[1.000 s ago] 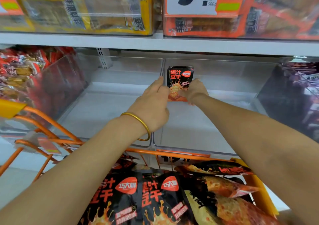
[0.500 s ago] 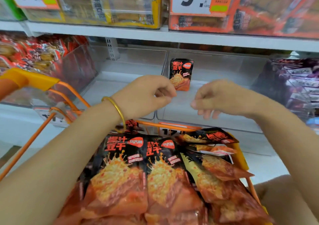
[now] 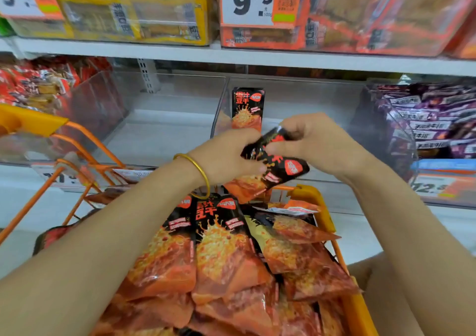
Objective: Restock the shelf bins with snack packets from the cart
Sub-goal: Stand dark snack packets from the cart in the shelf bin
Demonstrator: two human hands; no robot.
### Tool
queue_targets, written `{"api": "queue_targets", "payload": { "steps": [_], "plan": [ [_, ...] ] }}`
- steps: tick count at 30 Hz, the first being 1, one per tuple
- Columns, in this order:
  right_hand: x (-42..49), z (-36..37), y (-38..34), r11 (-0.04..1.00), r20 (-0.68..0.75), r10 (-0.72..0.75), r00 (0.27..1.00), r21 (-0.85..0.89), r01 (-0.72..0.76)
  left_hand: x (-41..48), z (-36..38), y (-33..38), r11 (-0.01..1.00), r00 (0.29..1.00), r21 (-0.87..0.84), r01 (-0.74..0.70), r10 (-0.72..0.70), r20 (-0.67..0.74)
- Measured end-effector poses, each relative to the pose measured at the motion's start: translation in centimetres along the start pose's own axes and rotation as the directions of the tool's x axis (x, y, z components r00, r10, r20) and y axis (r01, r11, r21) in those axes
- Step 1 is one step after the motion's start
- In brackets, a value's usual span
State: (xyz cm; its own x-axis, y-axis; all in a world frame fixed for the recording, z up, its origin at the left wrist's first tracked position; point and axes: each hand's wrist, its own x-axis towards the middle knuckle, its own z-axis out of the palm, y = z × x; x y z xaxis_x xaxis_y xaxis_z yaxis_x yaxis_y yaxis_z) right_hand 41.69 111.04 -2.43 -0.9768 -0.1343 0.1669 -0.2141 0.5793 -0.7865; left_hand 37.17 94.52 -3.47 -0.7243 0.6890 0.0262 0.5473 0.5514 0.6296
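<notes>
I see both hands just above the far rim of the orange cart [image 3: 317, 208], sharing one tilted black-and-orange snack packet [image 3: 282, 167]. The left hand [image 3: 226, 155], a gold bangle [image 3: 199, 174] on its wrist, curls its fingers round the packet's near edge, and the right hand [image 3: 318, 145] pinches its upper end. Beyond the cart, a matching packet [image 3: 247, 109] stands upright against the left wall of a clear shelf bin [image 3: 309, 96]. More packets [image 3: 221, 256] lie heaped inside the cart.
</notes>
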Motion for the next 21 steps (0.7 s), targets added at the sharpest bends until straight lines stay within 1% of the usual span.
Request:
{"api": "queue_targets", "payload": {
  "steps": [2, 3, 4, 5, 7, 8, 9, 10, 11, 13, 14, 15, 17, 18, 21],
  "plan": [
    [1.0, 0.2, 0.2, 0.967, -0.13, 0.07, 0.989, 0.253, -0.035, 0.3, -0.6, -0.3, 0.983, 0.994, -0.182, 0.001, -0.02, -0.104],
    [1.4, 0.1, 0.5, 0.924, -0.178, 0.137, 0.974, 0.378, -0.061, 0.5, -0.9, -0.5, 0.967, 0.985, -0.254, 0.015, -0.058, -0.162],
    [1.8, 0.0, 0.8, 0.874, -0.173, 0.201, 0.964, 0.476, -0.097, 0.8, -1.2, -0.8, 0.954, 0.968, -0.298, 0.039, -0.111, -0.227],
    [2.1, 0.0, 1.3, 0.842, -0.117, 0.244, 0.963, 0.518, -0.15, 1.2, -1.5, -1.2, 0.941, 0.941, -0.332, 0.071, -0.174, -0.292],
    [2.8, 0.4, 2.2, 0.836, 0.07, 0.279, 0.958, 0.473, -0.278, 2.0, -2.1, -1.7, 0.909, 0.889, -0.403, 0.107, -0.269, -0.371],
    [3.1, 0.8, 2.6, 0.838, 0.138, 0.284, 0.949, 0.444, -0.315, 2.5, -2.2, -1.9, 0.902, 0.876, -0.419, 0.101, -0.28, -0.392],
    [3.7, 1.1, 3.1, 0.837, 0.163, 0.291, 0.943, 0.435, -0.333, 2.9, -2.3, -2.0, 0.91, 0.869, -0.404, 0.099, -0.277, -0.411],
    [4.4, 1.3, 3.4, 0.821, 0.162, 0.309, 0.937, 0.452, -0.349, 3.4, -2.3, -2.2, 0.93, 0.857, -0.354, 0.104, -0.264, -0.443],
    [5.1, 1.3, 3.9, 0.791, 0.149, 0.341, 0.928, 0.488, -0.369, 3.8, -2.3, -2.4, 0.952, 0.835, -0.286, 0.11, -0.245, -0.493],
    [6.7, 0.9, 5.2, 0.718, 0.135, 0.415, 0.9, 0.558, -0.415, 4.4, -2.4, -3.1, 0.978, 0.768, -0.166, 0.125, -0.201, -0.608],
    [7.4, 0.8, 6.0, 0.689, 0.129, 0.451, 0.883, 0.578, -0.437, 4.6, -2.5, -3.6, 0.984, 0.749, -0.113, 0.134, -0.175, -0.639],
    [8.2, 0.7, 6.9, 0.665, 0.118, 0.488, 0.865, 0.592, -0.456, 4.8, -2.5, -4.1, 0.988, 0.748, -0.033, 0.153, -0.137, -0.65],
    [9.8, 1.1, 8.3, 0.649, 0.074, 0.545, 0.835, 0.594, -0.476, 5.5, -2.5, -5.3, 0.963, 0.79, 0.161, 0.215, -0.074, -0.609],
    [10.6, 1.5, 8.9, 0.654, 0.042, 0.566, 0.823, 0.585, -0.48, 5.9, -2.4, -5.9, 0.945, 0.824, 0.224, 0.238, -0.074, -0.562],
    [13.3, 2.7, 10.7, 0.704, -0.109, 0.612, 0.783, 0.527, -0.477, 6.7, -2.0, -6.6, 0.928, 0.915, 0.287, 0.237, -0.115, -0.386]
  ]
}}
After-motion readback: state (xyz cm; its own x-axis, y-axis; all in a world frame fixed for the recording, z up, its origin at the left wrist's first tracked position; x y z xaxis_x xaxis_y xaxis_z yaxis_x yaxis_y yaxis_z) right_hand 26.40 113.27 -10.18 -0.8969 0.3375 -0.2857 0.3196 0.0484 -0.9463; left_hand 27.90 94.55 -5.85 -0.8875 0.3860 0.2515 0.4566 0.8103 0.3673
